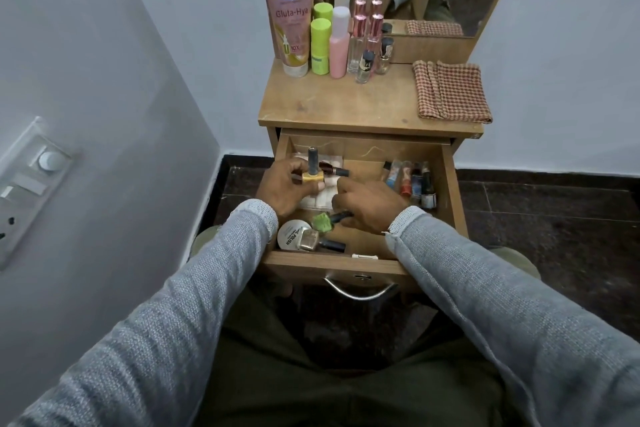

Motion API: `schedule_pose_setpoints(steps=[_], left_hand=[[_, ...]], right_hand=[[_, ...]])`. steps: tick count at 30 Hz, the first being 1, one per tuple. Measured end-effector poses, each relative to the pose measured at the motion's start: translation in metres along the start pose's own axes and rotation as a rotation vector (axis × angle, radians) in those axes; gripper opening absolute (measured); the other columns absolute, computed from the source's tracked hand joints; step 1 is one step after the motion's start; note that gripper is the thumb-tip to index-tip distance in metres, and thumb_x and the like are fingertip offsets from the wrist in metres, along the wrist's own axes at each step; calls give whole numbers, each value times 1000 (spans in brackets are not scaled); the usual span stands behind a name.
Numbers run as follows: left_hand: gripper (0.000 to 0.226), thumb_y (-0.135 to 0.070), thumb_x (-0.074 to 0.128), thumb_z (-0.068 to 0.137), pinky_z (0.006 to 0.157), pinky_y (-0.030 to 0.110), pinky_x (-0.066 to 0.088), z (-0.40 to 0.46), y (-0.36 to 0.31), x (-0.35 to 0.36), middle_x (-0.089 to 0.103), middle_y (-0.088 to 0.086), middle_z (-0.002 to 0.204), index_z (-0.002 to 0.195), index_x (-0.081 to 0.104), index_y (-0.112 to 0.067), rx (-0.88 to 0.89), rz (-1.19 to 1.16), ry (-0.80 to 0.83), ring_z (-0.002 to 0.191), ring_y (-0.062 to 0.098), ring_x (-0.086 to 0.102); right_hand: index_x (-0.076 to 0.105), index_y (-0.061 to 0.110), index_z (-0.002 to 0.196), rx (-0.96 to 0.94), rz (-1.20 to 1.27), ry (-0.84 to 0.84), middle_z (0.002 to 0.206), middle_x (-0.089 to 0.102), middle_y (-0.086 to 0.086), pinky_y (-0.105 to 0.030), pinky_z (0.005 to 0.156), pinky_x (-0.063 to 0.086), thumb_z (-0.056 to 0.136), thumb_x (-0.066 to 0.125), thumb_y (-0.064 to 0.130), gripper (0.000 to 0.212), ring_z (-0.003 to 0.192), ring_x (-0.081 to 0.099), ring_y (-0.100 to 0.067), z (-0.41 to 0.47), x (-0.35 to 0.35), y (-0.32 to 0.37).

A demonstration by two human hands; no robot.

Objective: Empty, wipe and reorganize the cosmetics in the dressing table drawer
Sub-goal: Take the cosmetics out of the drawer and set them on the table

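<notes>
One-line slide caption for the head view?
Left hand lifts gold polish bottle from open drawer; right hand grips green one.

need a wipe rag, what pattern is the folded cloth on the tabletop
The folded cloth has a red-and-cream checked weave, seen best in the head view.

You face plain pale grey-white walls [121,45] meeting in a corner, a dark speckled stone floor [554,218] below, and a white switch panel [31,184] on your left wall.
</notes>
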State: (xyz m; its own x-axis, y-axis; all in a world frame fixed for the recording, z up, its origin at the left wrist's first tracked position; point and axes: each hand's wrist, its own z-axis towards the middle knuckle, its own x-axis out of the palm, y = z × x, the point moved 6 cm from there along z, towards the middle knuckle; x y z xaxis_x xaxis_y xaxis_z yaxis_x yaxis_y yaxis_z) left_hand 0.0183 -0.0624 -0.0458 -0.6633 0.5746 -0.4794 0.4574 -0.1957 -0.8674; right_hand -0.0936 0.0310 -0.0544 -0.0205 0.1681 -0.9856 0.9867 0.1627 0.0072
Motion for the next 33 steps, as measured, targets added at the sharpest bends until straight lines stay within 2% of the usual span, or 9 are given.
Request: schedule_pose_setpoints(steps=[5,8,12,15,19,22,26,28,33], left_hand=[[28,-19,81,75,91,40,52,-1,1,-1,72,-3,100,101,72,-14,23,15,-33,92,14,65],[29,-21,81,75,89,38,53,-2,1,-2,72,-3,99,102,72,-14,33,41,-48,90,12,64],[30,-22,81,75,91,42,52,-1,2,-1,72,-5,101,103,72,-15,32,54,-43,94,14,65],[27,-19,78,78,91,44,53,-1,0,1,73,-6,102,104,72,-15,59,72,-11,95,14,66],[22,-19,77,80,89,39,53,-2,-6,-2,72,-5,100,101,72,-13,83,86,-33,94,14,66],[19,-18,76,81,76,22,51,-2,-17,-8,68,-4,91,95,71,-7,139,135,-97,83,12,64],[24,-21,78,79,77,30,53,6,-32,-16,67,2,100,99,71,-11,206,140,-161,87,16,64],[28,-22,78,78,74,22,50,12,-42,-18,66,3,102,103,70,-12,221,125,-183,85,15,62],[35,-25,79,77,80,25,47,39,-75,-23,63,3,103,106,69,-8,268,108,-283,90,15,58]], right_hand=[[60,14,114,35,-18,32,112,50,-8,-36,63,48,87,64,36,35,95,59,-28,2,5,3],[64,14,110,58,-14,23,112,51,-7,-33,60,43,88,63,38,33,91,59,-26,1,4,3],[66,14,105,78,17,45,112,53,-5,-35,68,50,87,64,37,30,93,59,-24,-1,6,2],[64,18,100,100,135,23,110,51,-1,-34,70,47,85,64,37,24,92,54,-20,-4,4,-4],[63,21,93,119,382,-63,102,57,4,-32,76,48,83,66,38,19,90,54,-14,-10,-5,-13],[63,20,96,123,544,-110,97,65,4,-35,75,53,83,69,35,21,83,60,-12,-15,-12,-17],[65,15,98,164,762,-226,88,66,8,-28,69,56,82,73,27,21,75,64,-7,-20,-34,-29],[64,15,95,172,857,-287,87,68,4,-25,68,57,82,74,25,19,75,66,-7,-21,-49,-38],[64,12,93,215,882,-469,89,68,1,-20,67,56,81,74,24,19,77,67,-9,-21,-87,-72]])
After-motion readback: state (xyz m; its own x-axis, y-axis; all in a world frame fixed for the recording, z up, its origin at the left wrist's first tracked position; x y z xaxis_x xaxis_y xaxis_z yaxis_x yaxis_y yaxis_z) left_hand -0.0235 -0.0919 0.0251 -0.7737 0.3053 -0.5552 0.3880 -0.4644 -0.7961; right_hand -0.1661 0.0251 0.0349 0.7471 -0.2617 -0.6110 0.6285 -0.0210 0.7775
